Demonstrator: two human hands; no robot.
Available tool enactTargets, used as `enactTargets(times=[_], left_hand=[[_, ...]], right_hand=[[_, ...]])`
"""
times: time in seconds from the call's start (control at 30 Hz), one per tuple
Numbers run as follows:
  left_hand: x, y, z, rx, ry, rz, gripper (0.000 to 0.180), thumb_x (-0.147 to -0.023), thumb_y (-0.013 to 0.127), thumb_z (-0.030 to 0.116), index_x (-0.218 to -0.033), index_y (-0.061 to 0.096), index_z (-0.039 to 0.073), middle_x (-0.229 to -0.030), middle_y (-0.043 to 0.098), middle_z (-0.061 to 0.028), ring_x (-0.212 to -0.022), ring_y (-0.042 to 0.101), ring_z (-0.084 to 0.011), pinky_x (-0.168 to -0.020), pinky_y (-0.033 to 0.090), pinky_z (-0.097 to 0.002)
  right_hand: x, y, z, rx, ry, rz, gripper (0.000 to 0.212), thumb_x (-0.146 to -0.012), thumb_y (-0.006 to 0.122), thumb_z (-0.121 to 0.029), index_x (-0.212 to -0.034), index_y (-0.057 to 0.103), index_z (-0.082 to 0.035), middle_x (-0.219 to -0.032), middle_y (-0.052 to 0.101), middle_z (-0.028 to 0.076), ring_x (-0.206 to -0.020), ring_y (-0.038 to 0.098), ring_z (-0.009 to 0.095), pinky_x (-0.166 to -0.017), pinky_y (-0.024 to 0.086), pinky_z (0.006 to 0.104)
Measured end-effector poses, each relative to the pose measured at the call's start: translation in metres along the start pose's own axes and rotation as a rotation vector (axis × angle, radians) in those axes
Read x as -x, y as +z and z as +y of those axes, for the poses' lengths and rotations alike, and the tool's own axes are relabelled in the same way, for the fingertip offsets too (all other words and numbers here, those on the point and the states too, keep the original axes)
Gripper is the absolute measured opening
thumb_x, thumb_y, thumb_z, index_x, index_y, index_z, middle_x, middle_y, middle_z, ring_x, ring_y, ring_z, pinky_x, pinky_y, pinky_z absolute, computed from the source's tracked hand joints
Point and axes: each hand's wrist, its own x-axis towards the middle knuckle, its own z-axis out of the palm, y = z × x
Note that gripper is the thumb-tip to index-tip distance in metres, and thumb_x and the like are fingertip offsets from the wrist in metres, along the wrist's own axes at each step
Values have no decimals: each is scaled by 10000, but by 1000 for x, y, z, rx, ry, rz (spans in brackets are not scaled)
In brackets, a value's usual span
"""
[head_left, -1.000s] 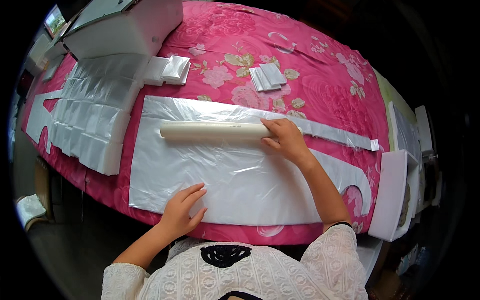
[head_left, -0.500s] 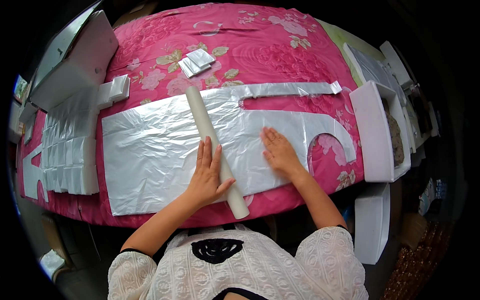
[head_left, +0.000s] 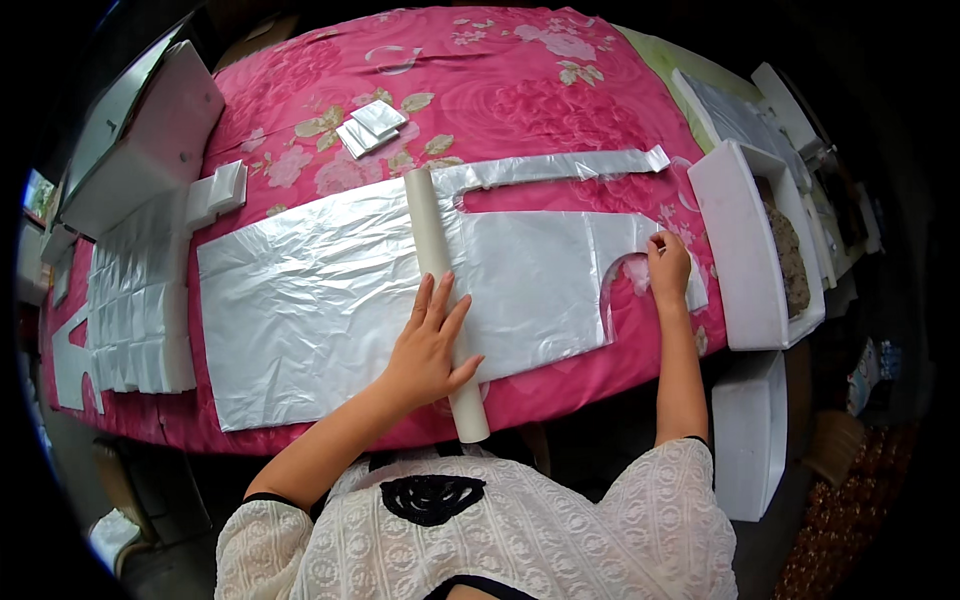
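A thin silvery-white plastic apron [head_left: 300, 320] lies spread on the table, a little wrinkled, with a long tie strip along its far side and a rounded neck opening at the right. Across its middle rests a pale grey tube [head_left: 430, 220], its near end reaching past the table's front edge. My left hand [head_left: 425, 350] lies on the tube with fingers outstretched, not wrapped round it. At the neck opening my right hand [head_left: 668, 262] is closed in a pinch on the apron's edge.
The table has a pink flowered cloth [head_left: 560, 110]. Folded plastic packets [head_left: 375, 120] lie beyond the apron. Rows of folded packets [head_left: 140, 320] and a white foam box [head_left: 150, 140] stand at left. Another foam box [head_left: 715, 250] with a brownish lump inside stands at the right edge.
My right hand has gone from lying flat on the apron to pinching its edge farther right. The tube's far end has swung right under my left hand, which moved slightly right.
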Motion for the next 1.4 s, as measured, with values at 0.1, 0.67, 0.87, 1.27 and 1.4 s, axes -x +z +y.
enactTargets(times=[0.1,0.67,0.87,1.27,1.4], left_hand=[[1,0,1,158,-9,126,657,-790,625,280,-1312,362,-18,-1415,241,-248,-1333,194,-405,-1068,240,-445],[123,-135,-187,789,-948,-26,114,-799,580,104,-863,613,15,-761,630,-68,-642,578,-113,-558,463,-247],[124,-157,-200,609,-1016,-8,91,-763,562,71,-820,608,17,-735,630,-55,-634,570,-106,-545,416,-226],[37,-108,-32,-66,-53,291,409,-711,506,-60,-1112,536,11,-1157,557,-146,-1046,535,-330,-891,439,-392],[5,-11,-21,8,-78,184,587,-787,494,74,-1331,313,-51,-1411,278,-227,-1323,248,-362,-1088,199,-443]], right_hand=[[30,2,-95,-403,46,-106,79,-763,632,-17,-831,596,-2,-758,615,69,-593,570,139,-551,454,264],[193,-39,-220,-63,-100,-874,523,-683,687,-505,-815,579,-10,-709,602,154,-668,605,331,-609,482,417],[201,-32,-205,-227,134,-956,426,-723,656,-401,-791,603,15,-702,618,216,-680,620,373,-633,491,437],[203,-40,-197,-139,113,-973,431,-724,635,-411,-774,614,17,-706,618,222,-685,617,375,-631,490,440],[200,-41,-199,-169,133,-1018,438,-725,633,-413,-790,621,20,-713,620,221,-691,617,374,-640,488,437]])
